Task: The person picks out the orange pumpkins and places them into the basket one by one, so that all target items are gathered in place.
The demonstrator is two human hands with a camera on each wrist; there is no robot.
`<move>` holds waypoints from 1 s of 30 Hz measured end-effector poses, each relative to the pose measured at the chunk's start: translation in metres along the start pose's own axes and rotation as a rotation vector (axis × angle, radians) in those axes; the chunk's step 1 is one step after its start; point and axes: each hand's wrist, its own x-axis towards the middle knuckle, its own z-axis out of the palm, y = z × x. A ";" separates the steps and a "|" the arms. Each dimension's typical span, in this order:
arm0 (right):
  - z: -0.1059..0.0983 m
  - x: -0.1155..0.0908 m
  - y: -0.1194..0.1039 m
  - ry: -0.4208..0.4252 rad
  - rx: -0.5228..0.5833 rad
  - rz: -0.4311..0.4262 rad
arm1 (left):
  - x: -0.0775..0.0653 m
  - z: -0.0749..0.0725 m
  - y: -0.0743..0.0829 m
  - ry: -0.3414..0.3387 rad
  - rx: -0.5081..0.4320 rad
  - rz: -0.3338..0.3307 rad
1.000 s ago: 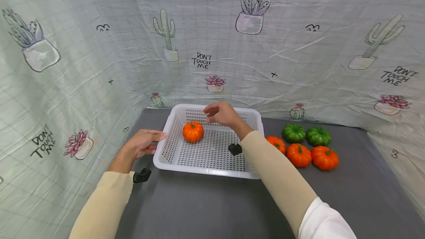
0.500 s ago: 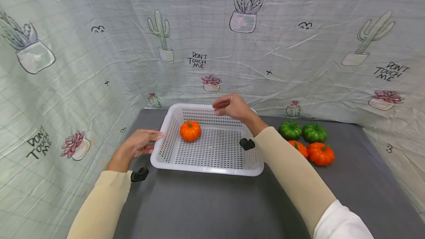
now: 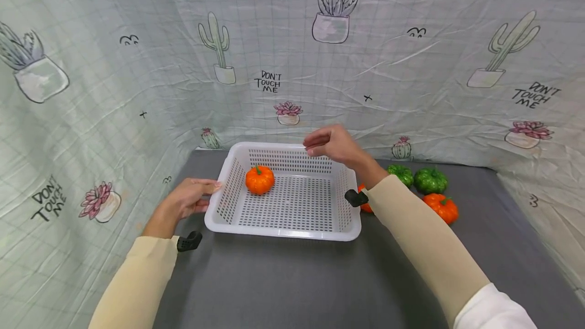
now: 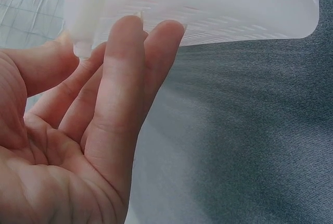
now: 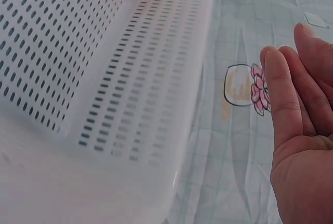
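A white perforated plastic basket [image 3: 292, 235] stands on the dark grey table, and a small orange pumpkin [image 3: 259, 180] sits in its left part. My left hand [image 3: 189, 198] holds the basket's left rim; in the left wrist view the thumb [image 4: 49, 67] lies at the rim and the fingers [image 4: 122, 73] reach under it. Above the basket's far right rim hovers my right hand [image 3: 335, 144], holding nothing, its fingers [image 5: 281, 88] nearly straight and close together. The right wrist view shows that hand apart from the basket [image 5: 197, 104].
To the right of the basket lie green pumpkins [image 3: 431, 181] and orange pumpkins [image 3: 440, 208], some partly hidden by my right arm. A cactus-print cloth [image 3: 388, 65] hangs behind and at the left of the grey table [image 3: 292, 283].
My right hand has moved right and away from the orange pumpkin, from over the basket's middle to its far right rim. My left hand has stayed at the left rim.
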 end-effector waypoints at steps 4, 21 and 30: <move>-0.005 -0.005 0.000 -0.005 -0.001 -0.008 | 0.000 -0.001 0.000 0.001 -0.003 0.004; -0.022 -0.027 0.016 -0.001 0.099 0.013 | -0.001 0.000 0.001 -0.017 -0.003 0.009; -0.037 -0.037 0.029 0.004 0.104 0.022 | -0.001 0.000 0.002 -0.018 0.001 -0.001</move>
